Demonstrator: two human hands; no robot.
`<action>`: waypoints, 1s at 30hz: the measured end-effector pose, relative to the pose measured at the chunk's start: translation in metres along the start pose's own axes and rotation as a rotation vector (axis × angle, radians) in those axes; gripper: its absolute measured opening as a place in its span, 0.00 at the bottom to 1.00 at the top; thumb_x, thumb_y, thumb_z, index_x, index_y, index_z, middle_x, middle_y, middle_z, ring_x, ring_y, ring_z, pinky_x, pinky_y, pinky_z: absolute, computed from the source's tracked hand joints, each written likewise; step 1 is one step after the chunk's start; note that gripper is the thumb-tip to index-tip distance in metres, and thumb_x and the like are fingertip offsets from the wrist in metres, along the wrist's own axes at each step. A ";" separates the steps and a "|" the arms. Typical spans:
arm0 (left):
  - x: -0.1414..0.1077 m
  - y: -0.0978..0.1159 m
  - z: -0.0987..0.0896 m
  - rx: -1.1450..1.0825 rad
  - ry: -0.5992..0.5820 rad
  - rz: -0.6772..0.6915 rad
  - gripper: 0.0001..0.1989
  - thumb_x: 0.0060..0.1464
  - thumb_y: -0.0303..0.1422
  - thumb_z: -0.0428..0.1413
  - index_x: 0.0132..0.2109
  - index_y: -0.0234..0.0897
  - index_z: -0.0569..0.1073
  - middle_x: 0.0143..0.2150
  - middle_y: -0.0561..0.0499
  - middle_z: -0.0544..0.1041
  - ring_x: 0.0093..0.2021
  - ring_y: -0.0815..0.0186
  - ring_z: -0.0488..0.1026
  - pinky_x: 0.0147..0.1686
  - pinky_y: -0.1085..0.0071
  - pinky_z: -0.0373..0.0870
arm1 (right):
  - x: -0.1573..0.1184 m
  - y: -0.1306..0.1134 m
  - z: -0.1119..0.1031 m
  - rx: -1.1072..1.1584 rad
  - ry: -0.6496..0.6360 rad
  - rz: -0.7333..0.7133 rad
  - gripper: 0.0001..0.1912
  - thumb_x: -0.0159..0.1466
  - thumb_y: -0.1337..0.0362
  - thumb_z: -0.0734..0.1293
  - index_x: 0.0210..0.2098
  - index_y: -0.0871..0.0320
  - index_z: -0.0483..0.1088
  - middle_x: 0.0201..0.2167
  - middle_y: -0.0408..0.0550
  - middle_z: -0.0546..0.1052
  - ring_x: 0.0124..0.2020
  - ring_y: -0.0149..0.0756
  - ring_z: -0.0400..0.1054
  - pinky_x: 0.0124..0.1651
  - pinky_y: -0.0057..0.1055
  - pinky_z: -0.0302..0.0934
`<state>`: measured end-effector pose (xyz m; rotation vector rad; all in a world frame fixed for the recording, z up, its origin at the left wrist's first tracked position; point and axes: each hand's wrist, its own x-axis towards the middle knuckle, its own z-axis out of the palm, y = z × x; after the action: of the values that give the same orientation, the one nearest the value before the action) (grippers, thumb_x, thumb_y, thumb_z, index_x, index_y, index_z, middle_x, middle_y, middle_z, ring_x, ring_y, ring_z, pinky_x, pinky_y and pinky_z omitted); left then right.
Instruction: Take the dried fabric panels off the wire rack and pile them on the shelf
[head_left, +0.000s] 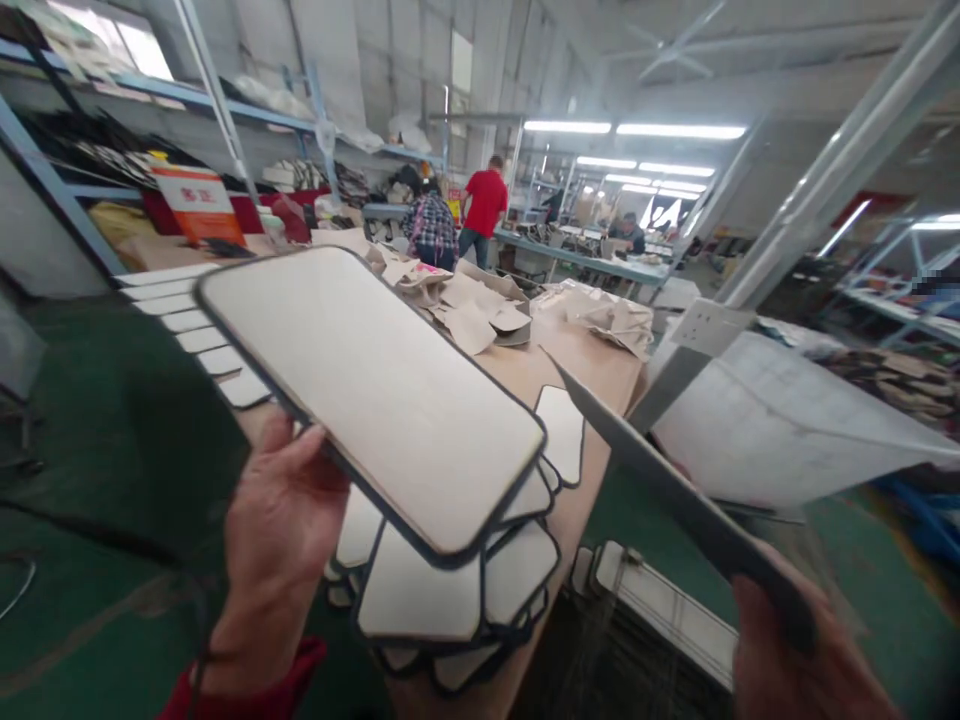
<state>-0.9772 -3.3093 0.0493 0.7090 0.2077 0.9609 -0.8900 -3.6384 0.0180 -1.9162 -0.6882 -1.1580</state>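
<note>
My left hand (281, 525) grips the lower left edge of a white rounded rectangular panel with dark edging (375, 390). The panel is tilted, its pale face turned up toward me. At the lower right, my right hand (802, 640) is closed on the near end of a grey panel (675, 490), seen almost edge-on, so its face is mostly hidden. Below the left panel, a loose pile of similar white panels (424, 580) lies on the table (517, 370), partly covered by the held one. One more white panel (562, 430) rests beyond the pile.
An overlapping row of white panels (199, 320) lines the table's left side. Crumpled beige sheets (480, 305) lie toward the back. A metal post (810, 190) and a white sheet-like bag (795, 430) stand at the right. People (484, 205) are farther off.
</note>
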 end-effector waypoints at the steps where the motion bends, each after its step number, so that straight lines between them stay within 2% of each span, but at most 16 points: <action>1: 0.012 0.017 -0.012 0.008 0.008 0.066 0.15 0.50 0.20 0.53 0.44 0.38 0.72 0.37 0.60 0.78 0.33 0.76 0.74 0.32 0.83 0.72 | 0.001 -0.025 0.014 0.065 0.006 -0.021 0.18 0.62 0.71 0.63 0.48 0.47 0.70 0.39 0.48 0.74 0.39 0.39 0.71 0.41 0.37 0.67; 3: 0.028 0.046 -0.035 0.030 0.011 0.168 0.15 0.53 0.19 0.50 0.44 0.39 0.72 0.38 0.62 0.78 0.37 0.77 0.73 0.35 0.84 0.71 | 0.003 -0.060 0.039 0.190 -0.063 -0.076 0.18 0.62 0.74 0.62 0.47 0.48 0.70 0.41 0.46 0.75 0.40 0.37 0.71 0.42 0.36 0.68; 4: 0.033 0.059 -0.045 0.048 0.004 0.197 0.14 0.55 0.20 0.48 0.43 0.39 0.71 0.38 0.63 0.78 0.39 0.78 0.72 0.38 0.83 0.70 | 0.004 -0.070 0.050 0.246 -0.139 -0.092 0.18 0.62 0.74 0.62 0.47 0.49 0.70 0.43 0.46 0.74 0.42 0.38 0.71 0.44 0.37 0.68; 6: 0.041 0.080 -0.062 0.065 0.006 0.259 0.11 0.57 0.21 0.47 0.41 0.39 0.71 0.38 0.65 0.77 0.43 0.79 0.71 0.42 0.83 0.69 | 0.004 -0.073 0.067 0.343 -0.312 -0.104 0.16 0.62 0.72 0.62 0.47 0.50 0.70 0.45 0.47 0.74 0.47 0.39 0.69 0.48 0.40 0.66; 9: 0.048 0.104 -0.079 0.119 0.014 0.359 0.10 0.57 0.23 0.48 0.41 0.40 0.71 0.43 0.67 0.77 0.52 0.77 0.67 0.49 0.80 0.66 | -0.006 -0.050 0.089 0.368 -0.524 -0.145 0.14 0.64 0.69 0.61 0.46 0.51 0.71 0.45 0.48 0.74 0.53 0.41 0.65 0.52 0.43 0.64; 11: 0.050 0.113 -0.086 0.180 0.028 0.424 0.11 0.57 0.23 0.48 0.44 0.39 0.71 0.49 0.67 0.75 0.58 0.74 0.62 0.55 0.76 0.62 | -0.020 -0.026 0.101 0.285 -0.631 -0.176 0.13 0.64 0.68 0.59 0.42 0.51 0.73 0.44 0.48 0.75 0.53 0.41 0.65 0.52 0.44 0.64; 13: 0.052 0.117 -0.090 0.216 0.040 0.425 0.13 0.57 0.22 0.48 0.47 0.39 0.70 0.53 0.67 0.72 0.61 0.72 0.58 0.59 0.73 0.58 | -0.040 -0.002 0.111 0.198 -0.723 -0.182 0.14 0.65 0.67 0.57 0.40 0.51 0.74 0.44 0.48 0.75 0.52 0.40 0.66 0.53 0.45 0.64; 15: 0.054 0.116 -0.095 0.158 0.075 0.414 0.14 0.55 0.21 0.49 0.46 0.38 0.70 0.51 0.63 0.74 0.57 0.73 0.64 0.54 0.75 0.64 | -0.060 0.017 0.117 0.155 -0.768 -0.174 0.14 0.65 0.66 0.57 0.41 0.53 0.73 0.46 0.50 0.75 0.52 0.40 0.66 0.55 0.47 0.62; 17: 0.056 0.113 -0.098 0.063 0.086 0.339 0.13 0.56 0.20 0.48 0.44 0.37 0.70 0.45 0.63 0.77 0.49 0.76 0.71 0.45 0.80 0.68 | -0.076 0.031 0.118 0.117 -0.786 -0.162 0.15 0.65 0.67 0.56 0.42 0.54 0.72 0.48 0.51 0.73 0.54 0.40 0.64 0.57 0.48 0.58; 21: 0.059 0.100 -0.100 -0.054 0.096 0.093 0.12 0.57 0.20 0.48 0.43 0.37 0.71 0.35 0.62 0.78 0.32 0.79 0.74 0.31 0.84 0.70 | -0.089 0.042 0.109 -0.044 -0.947 -0.135 0.20 0.62 0.69 0.55 0.49 0.53 0.70 0.54 0.52 0.69 0.60 0.45 0.57 0.60 0.56 0.49; 23: 0.056 0.088 -0.097 -0.068 0.106 -0.011 0.13 0.52 0.19 0.51 0.43 0.36 0.73 0.31 0.60 0.78 0.26 0.77 0.73 0.25 0.84 0.71 | -0.082 0.030 0.102 -0.086 -0.925 -0.019 0.22 0.60 0.68 0.56 0.51 0.52 0.69 0.55 0.52 0.67 0.61 0.49 0.53 0.61 0.61 0.43; 25: 0.050 0.072 -0.090 -0.059 0.065 -0.134 0.16 0.48 0.19 0.54 0.44 0.36 0.73 0.31 0.58 0.78 0.24 0.75 0.73 0.22 0.84 0.71 | -0.067 0.000 0.096 0.033 -0.788 0.241 0.21 0.61 0.64 0.58 0.53 0.53 0.67 0.57 0.53 0.65 0.62 0.49 0.52 0.62 0.58 0.42; 28: 0.037 0.046 -0.080 -0.035 -0.086 -0.379 0.19 0.43 0.21 0.59 0.45 0.37 0.74 0.32 0.55 0.79 0.25 0.73 0.74 0.23 0.82 0.72 | -0.037 -0.064 0.093 0.545 -0.664 0.747 0.26 0.64 0.52 0.59 0.59 0.52 0.59 0.60 0.53 0.61 0.58 0.45 0.59 0.59 0.48 0.55; 30: 0.030 0.032 -0.076 -0.028 -0.206 -0.523 0.20 0.44 0.22 0.59 0.47 0.37 0.74 0.33 0.52 0.79 0.27 0.71 0.75 0.26 0.80 0.73 | -0.024 -0.101 0.095 0.844 -0.700 0.966 0.28 0.62 0.50 0.61 0.59 0.52 0.58 0.59 0.52 0.63 0.55 0.44 0.62 0.55 0.43 0.60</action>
<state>-1.0166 -3.2382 0.0168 0.6773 0.1851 0.3891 -0.9323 -3.5046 0.0038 -1.5097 -0.3775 0.3969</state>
